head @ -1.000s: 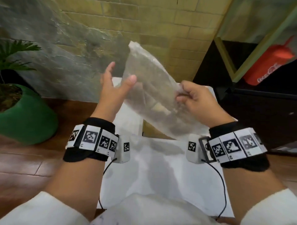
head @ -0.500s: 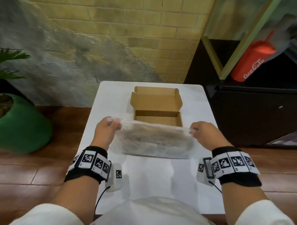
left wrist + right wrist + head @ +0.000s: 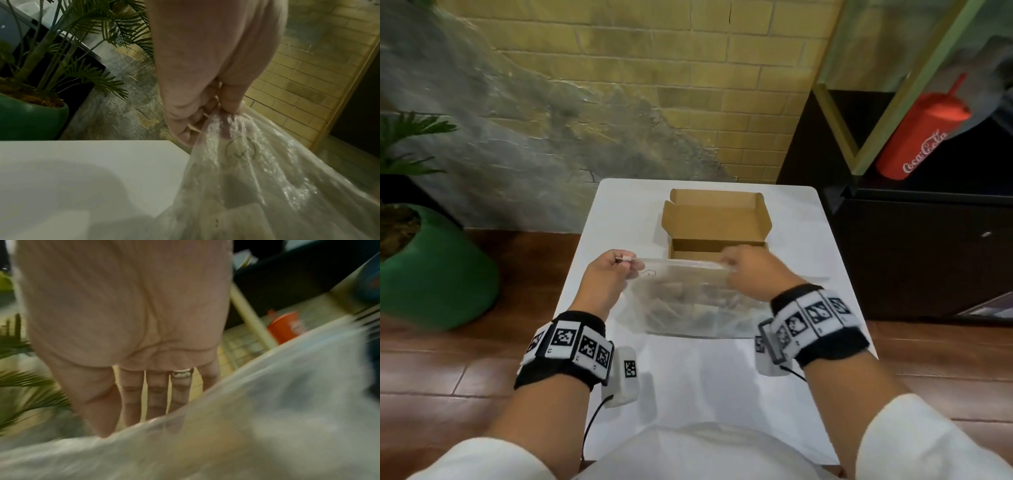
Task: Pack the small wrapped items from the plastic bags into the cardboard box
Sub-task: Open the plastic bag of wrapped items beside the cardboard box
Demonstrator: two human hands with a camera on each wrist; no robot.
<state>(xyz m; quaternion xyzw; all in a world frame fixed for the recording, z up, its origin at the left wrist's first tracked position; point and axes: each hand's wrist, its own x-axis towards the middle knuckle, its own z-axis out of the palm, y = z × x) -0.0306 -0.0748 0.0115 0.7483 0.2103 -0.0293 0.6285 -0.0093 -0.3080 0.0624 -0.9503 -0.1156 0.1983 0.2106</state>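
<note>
Left hand [image 3: 607,274] pinches top corner of clear plastic bag [image 3: 688,305]; right hand [image 3: 751,274] grips its top edge. Open cardboard box [image 3: 714,222] at 12 o'clock on white surface [image 3: 722,377].

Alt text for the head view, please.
Both hands, left hand and right hand, pinch the top edge of a clear plastic bag of small wrapped items over a white table. An open cardboard box sits behind it.

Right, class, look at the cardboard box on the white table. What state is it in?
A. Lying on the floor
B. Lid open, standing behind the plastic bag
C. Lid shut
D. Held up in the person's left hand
B: the cardboard box sits on the white table with its lid folded back, beyond the plastic bag that both hands hold.
</note>
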